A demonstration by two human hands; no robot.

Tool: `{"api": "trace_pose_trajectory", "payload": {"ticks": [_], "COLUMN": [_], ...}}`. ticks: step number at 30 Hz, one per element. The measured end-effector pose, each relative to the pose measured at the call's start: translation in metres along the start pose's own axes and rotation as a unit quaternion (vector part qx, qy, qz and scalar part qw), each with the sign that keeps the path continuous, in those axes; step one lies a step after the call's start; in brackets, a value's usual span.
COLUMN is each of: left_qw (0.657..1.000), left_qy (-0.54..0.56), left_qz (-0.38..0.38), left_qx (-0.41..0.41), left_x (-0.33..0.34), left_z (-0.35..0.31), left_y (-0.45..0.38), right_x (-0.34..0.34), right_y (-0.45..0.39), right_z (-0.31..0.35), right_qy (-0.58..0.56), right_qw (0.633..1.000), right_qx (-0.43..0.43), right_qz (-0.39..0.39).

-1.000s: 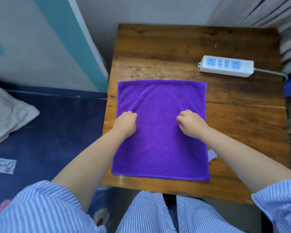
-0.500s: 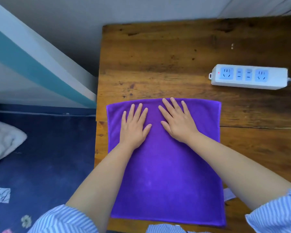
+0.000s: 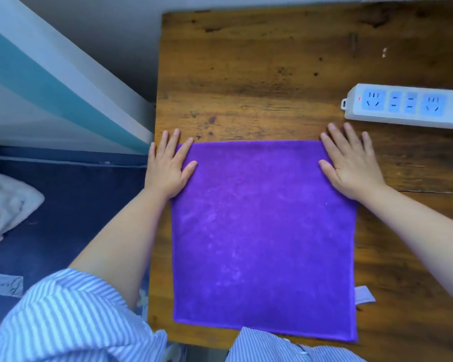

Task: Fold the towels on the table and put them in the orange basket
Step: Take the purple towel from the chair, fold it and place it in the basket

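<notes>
**Mia:** Where is the purple towel [image 3: 262, 236]?

**Dad:** It lies flat on the wooden bench [image 3: 246, 74], spread out as one big square. Its near edge is close to the person's striped shirt [image 3: 71, 317].

**Mia:** What are the hands doing?

**Dad:** The left hand [image 3: 168, 165] lies flat on the far left corner of the towel. The right hand [image 3: 351, 165] lies flat on the far right corner. All the fingers are straight and spread. Neither grip has hold of anything. They only press down.

**Mia:** Why press at the corners?

**Dad:** I think it is to push the bumps out to the edges. A flat towel folds with neat sides. The hands sit far apart so the whole top edge lies straight.

**Mia:** Is the towel folded yet?

**Dad:** No, it looks like one layer, so the folding is still to come. My guess is that the fingers must pinch those two far corners next and bring them to the near edge.

**Mia:** What is the white thing?

**Dad:** A power strip [image 3: 406, 105], on the bench just past the right fingertips. A small red light glows on it. The towel does not touch it.

**Mia:** And that little grey bit?

**Dad:** That is the towel's tag [image 3: 364, 296], poking out on the right side.

**Mia:** Where is the orange basket?

**Dad:** I cannot see it here.
</notes>
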State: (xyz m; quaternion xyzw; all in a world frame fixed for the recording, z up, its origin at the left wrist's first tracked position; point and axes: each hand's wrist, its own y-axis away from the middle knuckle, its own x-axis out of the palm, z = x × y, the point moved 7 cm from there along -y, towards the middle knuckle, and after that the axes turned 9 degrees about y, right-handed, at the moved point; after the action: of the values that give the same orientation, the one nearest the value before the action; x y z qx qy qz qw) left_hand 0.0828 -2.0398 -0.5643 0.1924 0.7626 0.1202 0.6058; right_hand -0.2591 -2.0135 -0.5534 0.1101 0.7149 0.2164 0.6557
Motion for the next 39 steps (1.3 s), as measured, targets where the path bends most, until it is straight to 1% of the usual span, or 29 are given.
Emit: {"api": "trace_pose_trajectory", "payload": {"ticks": [2,4,6,8,10,13,16,19,23,26,28,30,33,36,39], "left_qw": [1.0,1.0,0.999,0.999,0.999,0.998,0.998,1.0,0.999,0.998,0.996,0.992,0.986,0.978,0.967], "left_qy": [-0.008,-0.009,-0.003,-0.019,-0.024,-0.017,-0.041,-0.001,-0.008,-0.03,-0.05,-0.077,-0.113,-0.142,-0.187], "left_qz": [0.007,-0.009,-0.029,-0.013,0.023,0.058,0.052,0.025,0.019,0.009,-0.001,-0.001,0.018,0.026,0.036], "left_qx": [-0.004,0.011,0.032,0.03,0.015,-0.013,-0.001,-0.007,0.032,0.06,0.079,0.099,0.122,0.151,0.167], "left_x": [-0.004,-0.013,-0.026,-0.033,-0.036,-0.038,-0.047,-0.059,-0.06,-0.054,-0.049,-0.04,-0.021,-0.006,0.009], "left_z": [-0.001,-0.01,-0.024,-0.033,-0.04,-0.041,-0.041,-0.034,-0.034,-0.034,-0.034,-0.034,-0.034,-0.033,-0.031], "left_y": [-0.001,-0.001,-0.003,-0.009,-0.011,-0.011,-0.003,0.015,0.059,0.097,0.12,0.147,0.186,0.218,0.241], "right_x": [-0.001,-0.006,-0.023,-0.036,-0.046,-0.053,-0.058,-0.067,-0.074,-0.07,-0.07,-0.068,-0.054,-0.035,-0.012], "right_y": [0.002,0.004,0.007,0.007,0.005,-0.002,-0.004,0.005,0.046,0.084,0.109,0.144,0.194,0.228,0.259], "right_z": [-0.009,-0.009,-0.005,0.0,0.0,0.001,0.001,-0.001,0.004,0.008,0.011,0.022,0.04,0.053,0.065], "right_qy": [-0.007,-0.016,-0.034,-0.022,0.018,0.041,0.011,-0.053,-0.067,-0.074,-0.089,-0.095,-0.063,-0.023,0.005], "right_qw": [1.0,1.0,0.999,0.997,0.999,0.999,0.999,0.997,0.995,0.992,0.986,0.974,0.958,0.958,0.963], "right_qx": [0.02,0.019,-0.005,-0.022,-0.01,0.003,-0.008,-0.034,-0.079,-0.089,-0.097,-0.124,-0.15,-0.134,-0.113], "right_qz": [0.014,0.014,-0.033,-0.066,-0.046,0.02,0.051,0.048,-0.003,-0.046,-0.101,-0.165,-0.235,-0.251,-0.244]}}
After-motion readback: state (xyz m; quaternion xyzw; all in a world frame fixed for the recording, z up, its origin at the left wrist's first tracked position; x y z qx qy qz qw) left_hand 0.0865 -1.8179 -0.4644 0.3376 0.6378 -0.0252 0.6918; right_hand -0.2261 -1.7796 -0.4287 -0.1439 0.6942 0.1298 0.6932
